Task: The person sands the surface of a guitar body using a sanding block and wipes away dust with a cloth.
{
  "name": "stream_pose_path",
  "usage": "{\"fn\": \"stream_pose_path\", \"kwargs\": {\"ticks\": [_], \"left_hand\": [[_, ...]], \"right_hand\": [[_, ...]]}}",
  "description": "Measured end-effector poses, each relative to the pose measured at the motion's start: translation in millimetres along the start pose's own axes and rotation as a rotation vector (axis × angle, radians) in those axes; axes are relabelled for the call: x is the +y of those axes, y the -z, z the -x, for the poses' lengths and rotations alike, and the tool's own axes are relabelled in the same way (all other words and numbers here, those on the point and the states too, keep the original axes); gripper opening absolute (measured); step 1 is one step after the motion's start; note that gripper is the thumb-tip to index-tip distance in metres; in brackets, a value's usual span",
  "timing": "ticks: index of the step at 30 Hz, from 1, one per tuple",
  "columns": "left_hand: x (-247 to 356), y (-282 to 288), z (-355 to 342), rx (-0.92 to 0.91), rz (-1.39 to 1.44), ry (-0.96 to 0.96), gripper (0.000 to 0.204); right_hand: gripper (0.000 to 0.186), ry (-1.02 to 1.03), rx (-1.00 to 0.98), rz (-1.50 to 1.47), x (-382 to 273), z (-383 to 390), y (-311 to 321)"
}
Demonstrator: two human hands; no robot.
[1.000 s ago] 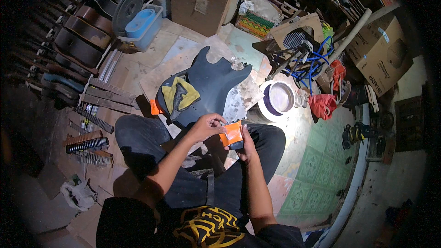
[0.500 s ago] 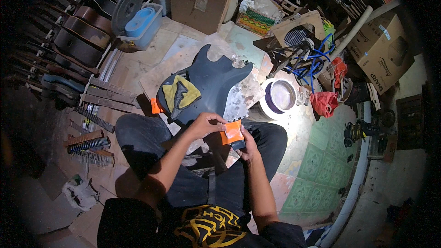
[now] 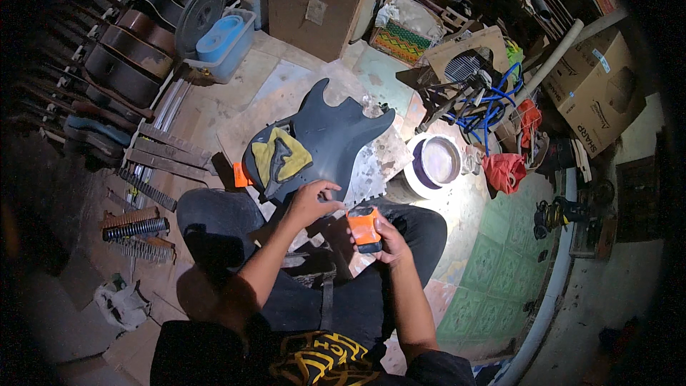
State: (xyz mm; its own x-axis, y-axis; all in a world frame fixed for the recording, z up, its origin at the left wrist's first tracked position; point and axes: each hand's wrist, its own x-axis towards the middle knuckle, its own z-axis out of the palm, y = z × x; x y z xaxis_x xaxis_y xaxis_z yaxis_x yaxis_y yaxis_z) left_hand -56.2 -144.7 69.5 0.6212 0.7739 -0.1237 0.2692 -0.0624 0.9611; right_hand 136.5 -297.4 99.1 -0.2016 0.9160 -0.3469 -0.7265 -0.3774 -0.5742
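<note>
Right hand (image 3: 391, 241) holding orange-and-black block (image 3: 365, 232), fingers pinching its sides, at 5 o'clock from view's centre. Left hand (image 3: 307, 205) at 10 o'clock from block, apart, fingers spread and loosely curled. Dark grey guitar body (image 3: 334, 132) at 11 o'clock; yellow-and-grey cloth (image 3: 266, 160) on its 8 o'clock part.

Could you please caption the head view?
Right hand holding an orange and black block near a grey guitar body.
</note>
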Motion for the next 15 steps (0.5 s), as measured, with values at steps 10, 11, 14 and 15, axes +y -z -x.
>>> {"fn": "stream_pose_path", "kwargs": {"ticks": [10,11,14,15], "left_hand": [[19.8,41.5,-5.1,0.530,-0.295,-0.154,0.028],[20.8,44.2,-7.3,0.566,-0.381,-0.154,0.031],[7.5,54.2,-17.7,0.725,-0.505,-0.119,0.042],[11.7,63.7,-18.1,0.693,-0.631,-0.049,0.047]], "right_hand": [[0.035,0.489,0.549,0.383,-175.9,-156.4,102.0],[0.032,0.539,0.570,0.437,-189.2,-170.9,126.0],[0.029,0.544,0.569,0.537,-209.7,-207.0,151.2],[0.030,0.560,0.601,0.568,-208.5,-217.2,155.4]]}}
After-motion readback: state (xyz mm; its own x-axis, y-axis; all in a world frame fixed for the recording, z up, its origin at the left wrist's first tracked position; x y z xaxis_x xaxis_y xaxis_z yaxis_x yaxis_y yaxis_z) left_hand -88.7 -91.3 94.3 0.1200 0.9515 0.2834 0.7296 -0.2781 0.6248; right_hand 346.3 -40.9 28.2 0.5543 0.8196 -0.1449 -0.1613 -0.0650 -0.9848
